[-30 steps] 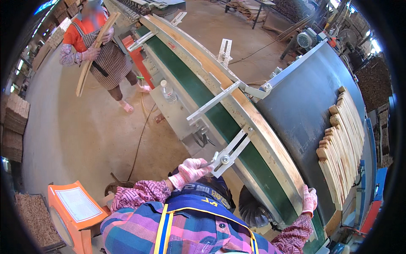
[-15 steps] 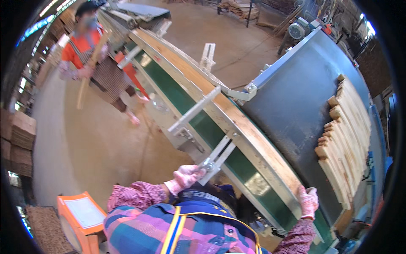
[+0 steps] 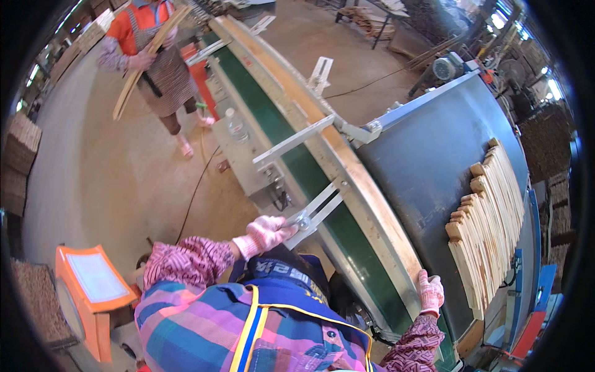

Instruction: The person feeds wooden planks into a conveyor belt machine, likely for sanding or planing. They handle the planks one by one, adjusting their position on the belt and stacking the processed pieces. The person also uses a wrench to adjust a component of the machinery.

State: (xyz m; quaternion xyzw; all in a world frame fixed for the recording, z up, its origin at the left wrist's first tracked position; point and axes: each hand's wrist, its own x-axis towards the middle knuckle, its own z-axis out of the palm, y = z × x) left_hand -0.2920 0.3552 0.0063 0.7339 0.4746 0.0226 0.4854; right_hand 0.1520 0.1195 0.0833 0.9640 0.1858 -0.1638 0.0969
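Observation:
My left hand (image 3: 265, 236), in a pale pink glove, is closed at the near end of a slotted metal bracket (image 3: 322, 203), by its bolt. That bracket reaches across the green conveyor belt (image 3: 362, 253) to a metal guide rail (image 3: 378, 230). A long wooden board (image 3: 352, 162) lies in the channel along the rail's far side. At the board's near end my right hand (image 3: 430, 292), gloved alike, has its fingers bent over the edge; its palm side is hidden. Right of it, a row of wooden strips (image 3: 486, 229) lies on a wide dark belt (image 3: 409, 161).
At the far left a co-worker (image 3: 155, 62) in an apron holds wooden slats (image 3: 149, 59). A clear bottle (image 3: 235, 124) stands on the machine's side plate. An orange stand (image 3: 96, 307) is at lower left. A motor (image 3: 447, 67) sits beyond the dark belt.
The whole view has shifted, with the co-worker now higher in the picture and the wood strips farther left. Both my hands keep about the same places on the bracket and the board.

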